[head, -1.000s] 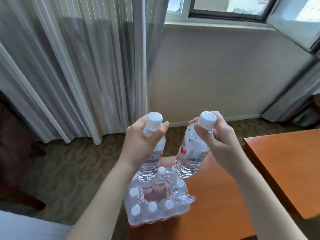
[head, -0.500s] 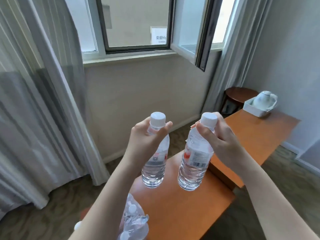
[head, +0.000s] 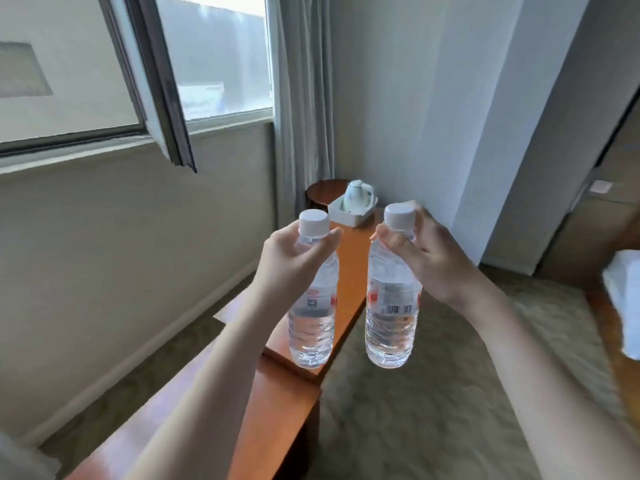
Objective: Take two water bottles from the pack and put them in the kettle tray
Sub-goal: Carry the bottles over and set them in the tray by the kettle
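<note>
My left hand (head: pixel 291 265) grips one clear water bottle (head: pixel 313 320) by its neck, just under the white cap. My right hand (head: pixel 426 258) holds a second water bottle (head: pixel 391 320) the same way. Both bottles hang upright in the air, side by side, over the near part of the orange wooden desk (head: pixel 349 271). At the desk's far end stands the white kettle tray (head: pixel 349 214) with a white kettle (head: pixel 356 195) in it, well beyond both bottles. The bottle pack is out of view.
An open window sash (head: pixel 166 98) juts into the room at upper left. A low wooden table (head: pixel 242 417) sits in front of the desk. A round dark table (head: pixel 323 192) stands behind the tray by the curtain. Carpeted floor (head: pixel 433 393) lies to the right, beside white bedding (head: pixel 623 299).
The view has swung right and away from the pack, which has left the frame. The kettle tray now lies straight ahead between the two bottles, and both hands keep their hold.
</note>
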The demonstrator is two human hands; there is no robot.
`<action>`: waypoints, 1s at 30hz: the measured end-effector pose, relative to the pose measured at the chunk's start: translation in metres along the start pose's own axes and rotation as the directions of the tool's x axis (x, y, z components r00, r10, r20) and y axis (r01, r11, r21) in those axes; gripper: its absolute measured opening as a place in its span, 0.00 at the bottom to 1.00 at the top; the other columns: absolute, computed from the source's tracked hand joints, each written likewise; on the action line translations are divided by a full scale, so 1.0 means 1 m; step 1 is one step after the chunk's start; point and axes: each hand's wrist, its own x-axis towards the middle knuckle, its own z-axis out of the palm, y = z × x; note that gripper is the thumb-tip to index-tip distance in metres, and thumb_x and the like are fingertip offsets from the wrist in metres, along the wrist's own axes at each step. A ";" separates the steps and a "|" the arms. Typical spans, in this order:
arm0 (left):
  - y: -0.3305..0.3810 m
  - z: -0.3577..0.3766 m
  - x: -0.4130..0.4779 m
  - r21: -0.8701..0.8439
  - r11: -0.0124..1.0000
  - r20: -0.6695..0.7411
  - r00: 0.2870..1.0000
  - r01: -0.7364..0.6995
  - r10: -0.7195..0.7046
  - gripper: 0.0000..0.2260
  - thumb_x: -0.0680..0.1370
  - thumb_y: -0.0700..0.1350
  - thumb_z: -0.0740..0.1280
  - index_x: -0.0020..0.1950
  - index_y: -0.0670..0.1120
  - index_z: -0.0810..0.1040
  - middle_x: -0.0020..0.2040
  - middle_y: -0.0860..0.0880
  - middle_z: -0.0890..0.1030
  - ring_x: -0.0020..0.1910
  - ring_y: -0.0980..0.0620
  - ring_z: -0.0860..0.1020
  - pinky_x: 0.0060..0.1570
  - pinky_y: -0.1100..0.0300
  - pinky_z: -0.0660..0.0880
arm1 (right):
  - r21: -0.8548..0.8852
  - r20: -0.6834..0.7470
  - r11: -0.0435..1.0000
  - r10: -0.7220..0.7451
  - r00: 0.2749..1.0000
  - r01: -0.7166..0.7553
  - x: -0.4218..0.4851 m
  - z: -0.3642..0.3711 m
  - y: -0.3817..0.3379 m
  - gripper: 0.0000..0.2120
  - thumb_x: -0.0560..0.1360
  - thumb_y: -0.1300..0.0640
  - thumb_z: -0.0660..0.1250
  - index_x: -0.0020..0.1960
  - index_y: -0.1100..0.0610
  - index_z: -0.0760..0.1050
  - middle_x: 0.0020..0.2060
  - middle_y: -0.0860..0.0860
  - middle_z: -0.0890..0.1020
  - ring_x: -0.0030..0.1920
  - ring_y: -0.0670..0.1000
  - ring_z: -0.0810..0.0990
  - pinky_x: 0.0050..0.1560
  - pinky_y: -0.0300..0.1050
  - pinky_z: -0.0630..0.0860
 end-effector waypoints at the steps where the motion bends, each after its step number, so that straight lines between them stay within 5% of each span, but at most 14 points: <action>1: 0.005 0.020 0.008 -0.004 1.000 0.025 1.000 -0.012 0.012 0.13 0.74 0.52 0.70 0.44 0.41 0.81 0.38 0.45 0.84 0.36 0.53 0.81 0.40 0.56 0.78 | -0.012 -0.013 1.000 0.009 1.000 -0.009 -0.001 -0.018 0.008 0.04 0.77 0.48 0.61 0.51 0.45 0.68 0.42 0.43 0.78 0.43 0.35 0.78 0.43 0.27 0.73; 3: 0.016 0.066 0.024 -0.030 0.999 0.085 0.995 -0.041 0.043 0.13 0.75 0.51 0.69 0.44 0.40 0.81 0.40 0.41 0.85 0.38 0.49 0.82 0.42 0.49 0.80 | -0.030 -0.064 0.999 0.032 0.997 -0.034 -0.002 -0.059 0.026 0.03 0.77 0.49 0.62 0.47 0.43 0.67 0.42 0.42 0.78 0.42 0.33 0.78 0.43 0.25 0.72; 7: 0.031 0.147 0.059 -0.098 0.993 0.194 0.977 -0.064 0.083 0.12 0.74 0.53 0.69 0.41 0.45 0.80 0.37 0.48 0.84 0.37 0.55 0.81 0.41 0.52 0.79 | -0.034 -0.164 0.995 0.086 0.983 -0.093 0.002 -0.128 0.061 0.10 0.76 0.48 0.62 0.52 0.54 0.68 0.47 0.55 0.81 0.50 0.53 0.81 0.57 0.58 0.77; 9: 0.033 0.184 0.081 -0.127 0.990 0.237 0.967 -0.068 0.097 0.10 0.73 0.54 0.69 0.39 0.48 0.80 0.36 0.52 0.83 0.37 0.55 0.81 0.41 0.55 0.77 | -0.030 -0.212 0.993 0.105 0.972 -0.114 0.008 -0.157 0.078 0.14 0.76 0.48 0.63 0.52 0.58 0.68 0.46 0.54 0.81 0.51 0.55 0.81 0.58 0.64 0.75; 13: 0.024 0.251 0.129 -0.154 0.984 0.317 0.939 -0.087 0.133 0.11 0.73 0.56 0.68 0.39 0.49 0.82 0.35 0.54 0.84 0.35 0.60 0.81 0.36 0.65 0.74 | -0.044 -0.264 0.986 0.142 0.954 -0.159 0.032 -0.210 0.121 0.15 0.76 0.47 0.63 0.53 0.58 0.68 0.47 0.55 0.81 0.52 0.55 0.81 0.56 0.56 0.78; 16: 0.009 0.297 0.183 -0.168 0.984 0.348 0.930 -0.066 0.122 0.11 0.71 0.57 0.68 0.36 0.52 0.82 0.34 0.55 0.84 0.35 0.58 0.81 0.37 0.62 0.77 | -0.058 -0.282 0.981 0.162 0.946 -0.185 0.066 -0.245 0.162 0.19 0.74 0.43 0.64 0.53 0.58 0.68 0.50 0.61 0.80 0.53 0.55 0.80 0.53 0.47 0.78; 19: -0.003 0.333 0.239 -0.194 0.978 0.363 0.920 -0.080 0.147 0.14 0.71 0.58 0.67 0.39 0.48 0.83 0.38 0.52 0.85 0.40 0.52 0.83 0.43 0.54 0.78 | -0.071 -0.310 0.982 0.147 0.939 -0.177 0.103 -0.275 0.198 0.12 0.74 0.44 0.64 0.50 0.51 0.70 0.48 0.58 0.81 0.52 0.53 0.81 0.57 0.52 0.77; 21: -0.008 0.352 0.270 -0.191 0.977 0.379 0.911 -0.098 0.166 0.16 0.71 0.59 0.67 0.42 0.46 0.83 0.39 0.52 0.85 0.39 0.53 0.82 0.40 0.56 0.78 | -0.079 -0.340 0.976 0.163 0.926 -0.201 0.124 -0.291 0.219 0.08 0.74 0.45 0.64 0.48 0.47 0.70 0.48 0.57 0.82 0.51 0.53 0.81 0.58 0.57 0.75; 30: -0.044 0.463 0.446 -0.188 0.979 0.391 0.907 -0.083 0.152 0.13 0.75 0.53 0.68 0.44 0.44 0.82 0.37 0.54 0.84 0.37 0.57 0.81 0.41 0.60 0.77 | -0.123 -0.396 0.964 0.170 0.902 -0.235 0.263 -0.373 0.336 0.11 0.73 0.43 0.62 0.48 0.50 0.69 0.44 0.52 0.83 0.49 0.53 0.82 0.59 0.62 0.75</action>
